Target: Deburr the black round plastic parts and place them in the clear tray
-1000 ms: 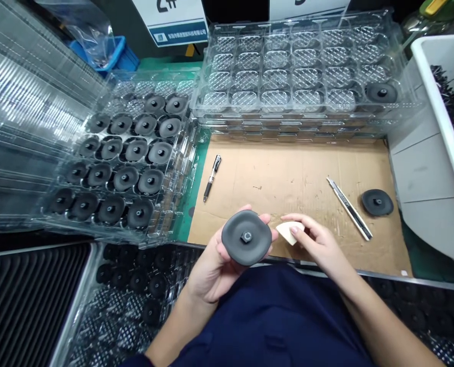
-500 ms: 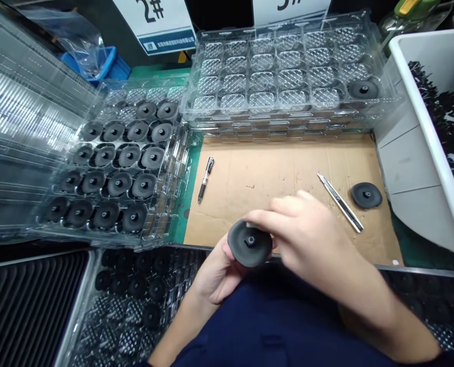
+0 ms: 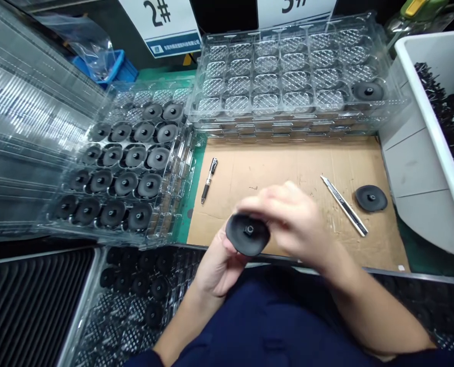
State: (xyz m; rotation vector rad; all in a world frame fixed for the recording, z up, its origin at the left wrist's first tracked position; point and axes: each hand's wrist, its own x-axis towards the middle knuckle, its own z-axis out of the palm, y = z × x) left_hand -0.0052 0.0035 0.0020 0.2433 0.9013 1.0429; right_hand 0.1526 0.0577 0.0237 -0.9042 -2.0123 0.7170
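Observation:
My left hand is closed around a black round dished part with a small hexagonal stem in its middle. The dished side faces me, just over the front edge of the cardboard. My right hand, a little smeared by motion, curls over the top right rim of the same part; its fingertips are partly hidden behind the rim. A matching black part lies on the cardboard at the right. Between it and my right hand is a utility knife.
Brown cardboard covers the bench, with a pen at its left. A clear tray at the left holds many black parts. Stacked clear trays stand behind, one part in the top one. A white bin of black pieces stands right.
My right hand has shifted left and slightly up, and its fingers reach farther over the part's rim. The part is tilted more. The whole view has moved slightly.

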